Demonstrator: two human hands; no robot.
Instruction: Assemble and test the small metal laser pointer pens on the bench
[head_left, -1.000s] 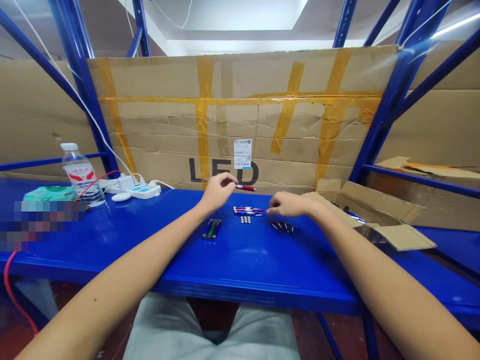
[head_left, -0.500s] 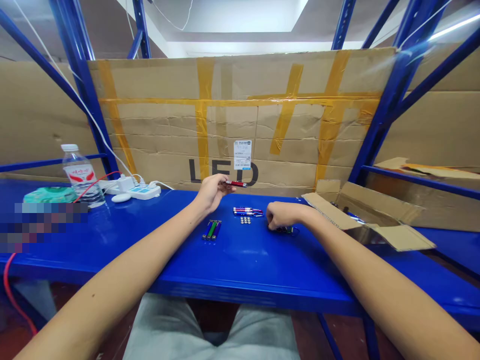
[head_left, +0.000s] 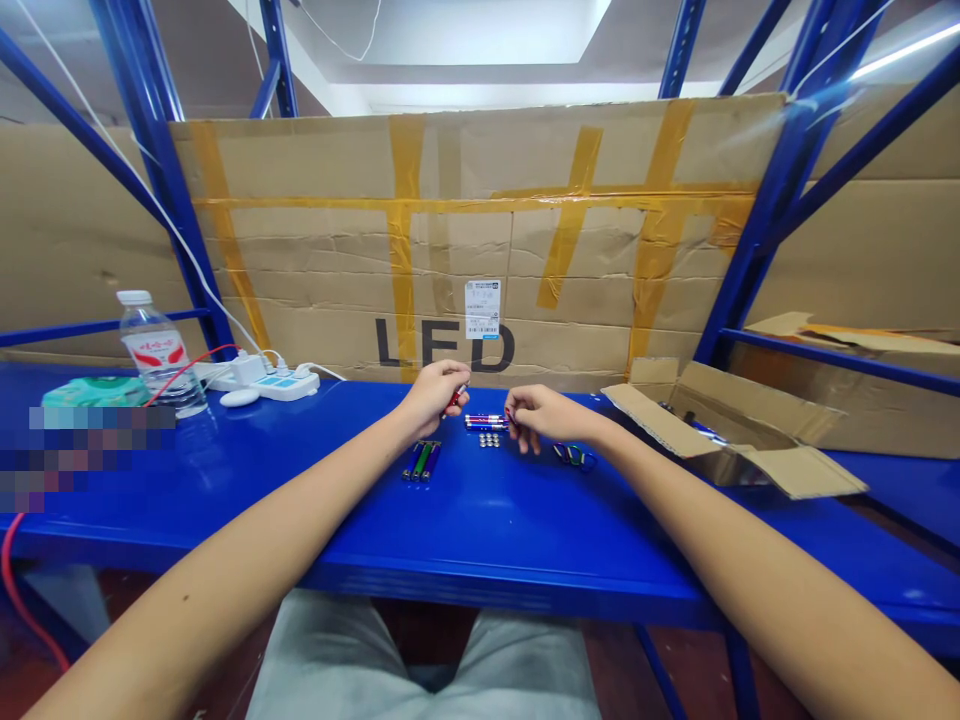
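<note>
The left hand [head_left: 435, 392] is closed around a red pen light [head_left: 455, 397], held just above the worktop [head_left: 480, 520]. Just beside it, the right hand [head_left: 538, 413] curls its fingers at a row of pen lights [head_left: 484, 422] (whether it grips anything cannot be told). Button cells [head_left: 490, 439] lie just nearer the person than that row. Three coloured pen lights [head_left: 422, 459] lie under the left wrist, and key rings [head_left: 574, 456] by the right wrist.

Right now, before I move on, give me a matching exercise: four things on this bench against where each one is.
1 water bottle; 2 open cardboard box; 3 red tube; 4 button cells.
a in the left hand; b far left of the shelf; c right end of shelf; d loose, mid-shelf.
Pairs: 1-b, 2-c, 3-a, 4-d.
</note>
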